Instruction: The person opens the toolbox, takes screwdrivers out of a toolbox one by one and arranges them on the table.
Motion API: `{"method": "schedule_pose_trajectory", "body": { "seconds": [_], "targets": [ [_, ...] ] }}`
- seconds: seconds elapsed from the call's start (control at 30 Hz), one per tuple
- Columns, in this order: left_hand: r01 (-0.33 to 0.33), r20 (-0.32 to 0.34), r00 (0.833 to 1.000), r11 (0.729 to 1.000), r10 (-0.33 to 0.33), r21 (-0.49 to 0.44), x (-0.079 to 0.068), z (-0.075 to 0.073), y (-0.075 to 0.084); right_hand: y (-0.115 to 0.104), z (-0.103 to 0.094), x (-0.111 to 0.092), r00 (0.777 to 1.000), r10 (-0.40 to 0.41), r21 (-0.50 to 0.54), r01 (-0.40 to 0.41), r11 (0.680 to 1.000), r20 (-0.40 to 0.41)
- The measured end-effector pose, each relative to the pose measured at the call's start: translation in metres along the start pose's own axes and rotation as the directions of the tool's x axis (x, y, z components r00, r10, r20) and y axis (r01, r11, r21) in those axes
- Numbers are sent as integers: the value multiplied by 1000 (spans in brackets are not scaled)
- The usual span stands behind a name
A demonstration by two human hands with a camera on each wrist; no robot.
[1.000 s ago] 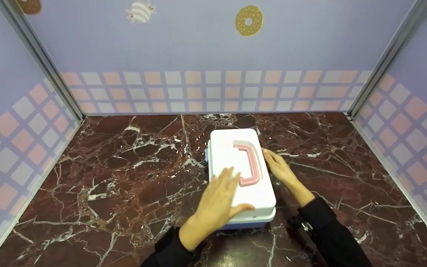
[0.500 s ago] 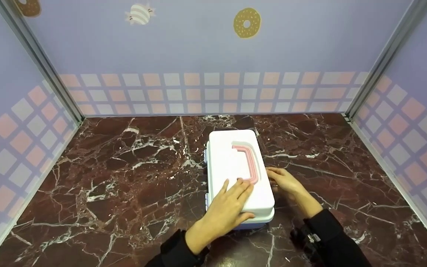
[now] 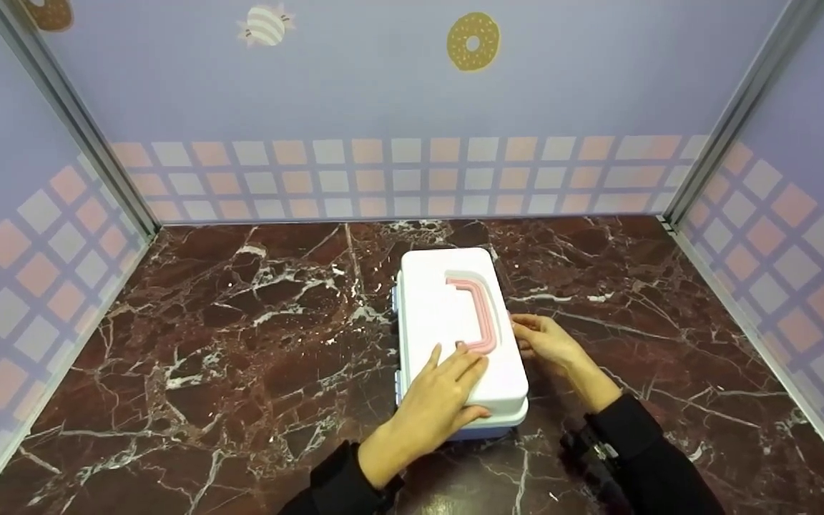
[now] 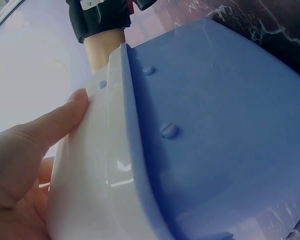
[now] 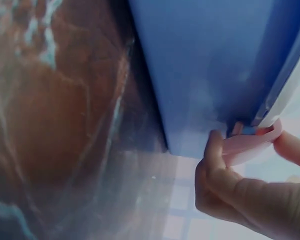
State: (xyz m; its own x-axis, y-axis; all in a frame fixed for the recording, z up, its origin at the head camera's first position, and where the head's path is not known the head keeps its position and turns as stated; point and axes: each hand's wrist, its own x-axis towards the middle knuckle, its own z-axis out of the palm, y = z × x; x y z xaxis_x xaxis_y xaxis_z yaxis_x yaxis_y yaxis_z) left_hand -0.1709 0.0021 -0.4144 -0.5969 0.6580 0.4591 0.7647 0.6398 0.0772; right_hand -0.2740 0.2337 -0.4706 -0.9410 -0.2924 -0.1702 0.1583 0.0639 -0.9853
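A storage box with a white lid (image 3: pixel 433 300) and a blue base (image 4: pixel 230 110) stands on the dark red marbled tabletop. Its pink carry handle (image 3: pixel 485 315) lies folded in a recess of the lid. My left hand (image 3: pixel 432 400) rests on the near part of the lid with straight fingers, the fingertips at the handle's near end. At the box's right side, my right hand (image 3: pixel 551 350) pinches a pink latch (image 5: pixel 247 149) between thumb and fingers. In the right wrist view the latch tilts out from the blue wall, its upper edge by the white lid rim.
Blue hinges (image 3: pixel 398 386) show along the box's left side. Lavender walls with a pink and white checked band (image 3: pixel 412 179) enclose the tabletop (image 3: pixel 240 343) at the back and both sides.
My left hand has come down and settled on the lid near the handle. My right hand has slid nearer along the box's right side, its fingers now bent at the latch.
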Motion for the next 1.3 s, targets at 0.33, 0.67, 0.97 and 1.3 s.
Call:
{"method": "schedule_pose_trajectory", "body": {
  "seconds": [0.33,0.67,0.97,1.3],
  "targets": [
    [3,-9,1000,1000,-2,10,0,0,0,-20,13,-24,997,-10,-45,7,999,-70],
    [6,-84,996,996,-14,-93,-4,-2,-4,-20,26,-31,885,-339,-315,238,919,-320],
    [34,-250,958,921,-140,-388,-16,-12,-14,-24,41,-43,794,-551,-655,275,704,-258],
    [30,-307,926,852,-220,-522,-28,-18,-19,-22,45,-48,799,-569,-752,252,609,-193]
  ]
}}
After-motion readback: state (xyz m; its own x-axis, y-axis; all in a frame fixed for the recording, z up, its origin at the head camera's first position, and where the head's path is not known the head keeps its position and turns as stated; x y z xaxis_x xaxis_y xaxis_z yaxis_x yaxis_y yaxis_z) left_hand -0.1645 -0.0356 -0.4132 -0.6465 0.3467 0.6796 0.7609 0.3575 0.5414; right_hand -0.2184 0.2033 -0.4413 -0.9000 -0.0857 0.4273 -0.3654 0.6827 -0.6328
